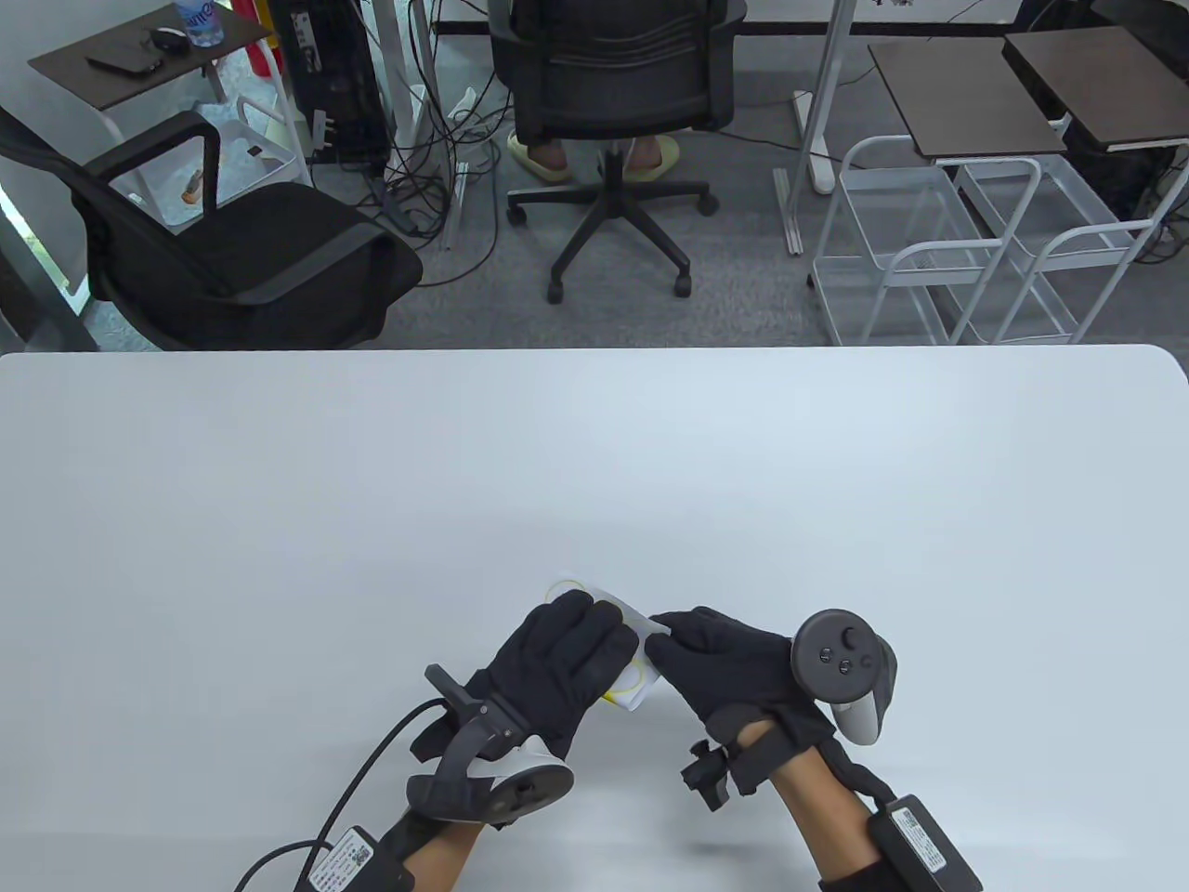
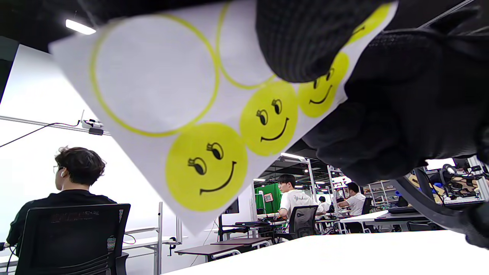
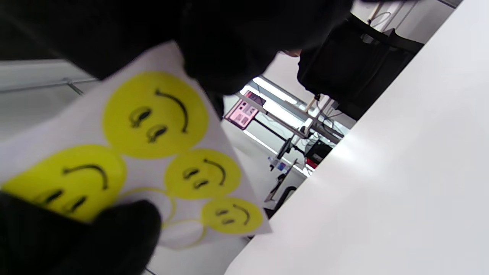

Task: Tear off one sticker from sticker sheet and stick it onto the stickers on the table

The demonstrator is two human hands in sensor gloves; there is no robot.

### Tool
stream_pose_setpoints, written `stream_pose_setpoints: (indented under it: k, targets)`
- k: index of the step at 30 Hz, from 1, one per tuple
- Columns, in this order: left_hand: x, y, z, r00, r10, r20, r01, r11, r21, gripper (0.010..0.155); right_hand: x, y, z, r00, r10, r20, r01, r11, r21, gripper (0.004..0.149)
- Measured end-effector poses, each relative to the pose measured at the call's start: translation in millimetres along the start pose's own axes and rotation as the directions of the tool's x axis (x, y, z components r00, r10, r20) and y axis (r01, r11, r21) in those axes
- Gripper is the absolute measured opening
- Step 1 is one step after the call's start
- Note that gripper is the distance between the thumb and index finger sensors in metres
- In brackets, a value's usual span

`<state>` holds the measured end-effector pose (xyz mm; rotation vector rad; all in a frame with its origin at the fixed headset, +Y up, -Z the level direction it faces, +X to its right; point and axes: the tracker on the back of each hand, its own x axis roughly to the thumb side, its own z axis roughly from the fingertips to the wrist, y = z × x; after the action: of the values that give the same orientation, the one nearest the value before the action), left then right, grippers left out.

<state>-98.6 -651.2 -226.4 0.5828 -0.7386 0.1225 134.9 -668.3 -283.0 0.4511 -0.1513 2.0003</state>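
A white sticker sheet (image 1: 639, 650) with yellow smiley faces is held between both hands above the white table (image 1: 594, 483). My left hand (image 1: 562, 660) grips its left part, fingers over the top. My right hand (image 1: 715, 655) pinches its right edge. In the left wrist view the sheet (image 2: 183, 114) shows three smiley stickers (image 2: 206, 166) and empty yellow rings (image 2: 153, 74) where stickers were peeled; a gloved fingertip (image 2: 301, 42) covers its top. In the right wrist view the sheet (image 3: 145, 152) shows several smileys (image 3: 154, 114), with gloved fingers (image 3: 225, 49) above and below it.
Only the two hands and the sheet are over the table, near its front centre. Behind the far edge stand a black office chair (image 1: 232, 242), another chair (image 1: 613, 102) with someone seated, and white metal carts (image 1: 966, 242).
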Motion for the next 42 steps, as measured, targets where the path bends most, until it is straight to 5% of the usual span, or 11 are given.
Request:
stream_pose_setpoints:
  k: [7, 12, 16, 18, 20, 22, 24, 28, 35, 37, 42]
  targets:
    - [-1.0, -1.2, 0.0, 1.0, 0.01, -0.005, -0.01, 0.999, -0.036, 0.063, 6.9, -3.1, 2.0, 0.999, 0.04, 0.024, -0.039, 0.997, -0.062, 0.038]
    - [-9.8, -7.1, 0.5, 0.994, -0.047, -0.098, 0.031, 0.988, -0.152, 0.093, 5.7, -12.4, 4.0, 1.0, -0.018, 0.001, 0.018, 0.993, -0.118, 0.038]
    - [-30.8, -10.1, 8.1, 0.942, 0.16, -0.295, -0.182, 0.982, -0.049, 0.122, 6.8, -16.7, 5.2, 0.998, -0.067, 0.009, 0.068, 0.989, -0.131, 0.038]
    - [-48.4, -14.2, 15.2, 0.812, 0.412, -0.414, -0.422, 0.904, 0.072, 0.13, 9.1, -18.3, 5.3, 0.996, -0.082, 0.024, 0.084, 0.989, -0.121, 0.038]
    - [-65.2, -26.3, 23.9, 0.552, 0.681, -0.482, -0.695, 0.695, 0.185, 0.133, 11.4, -19.0, 4.6, 0.991, -0.116, 0.06, 0.12, 0.989, -0.08, 0.038]
    - [-77.7, -44.0, 31.6, 0.229, 0.842, -0.489, -0.875, 0.398, 0.276, 0.135, 12.8, -18.9, 3.3, 0.981, -0.174, 0.087, 0.177, 0.984, -0.023, 0.038]
    - [-82.1, -55.5, 34.1, 0.088, 0.869, -0.488, -0.942, 0.232, 0.243, 0.135, 14.5, -19.3, 2.5, 0.972, -0.213, 0.1, 0.214, 0.977, 0.002, 0.038]
    - [-72.9, -63.7, 28.6, 0.135, 0.837, -0.53, -0.988, 0.153, -0.01, 0.129, 16.9, -20.9, 2.1, 0.969, -0.221, 0.113, 0.221, 0.975, 0.018, 0.038]
    - [-59.8, -63.8, 18.6, 0.146, 0.847, -0.511, -0.985, 0.173, 0.006, 0.049, 13.1, -28.7, 4.4, 0.984, -0.157, 0.085, 0.161, 0.986, -0.049, 0.038]
    - [-58.5, -65.7, 18.6, 0.118, 0.849, -0.514, -0.99, 0.144, 0.01, 0.039, 13.0, -30.4, 4.9, 0.988, -0.13, 0.079, 0.136, 0.988, -0.079, 0.038]
    - [-54.0, -70.9, 20.0, -0.05, 0.856, -0.515, -0.998, -0.058, 0.0, 0.032, 11.5, -27.2, 5.6, 0.997, -0.033, 0.065, 0.04, 0.994, -0.105, 0.037]
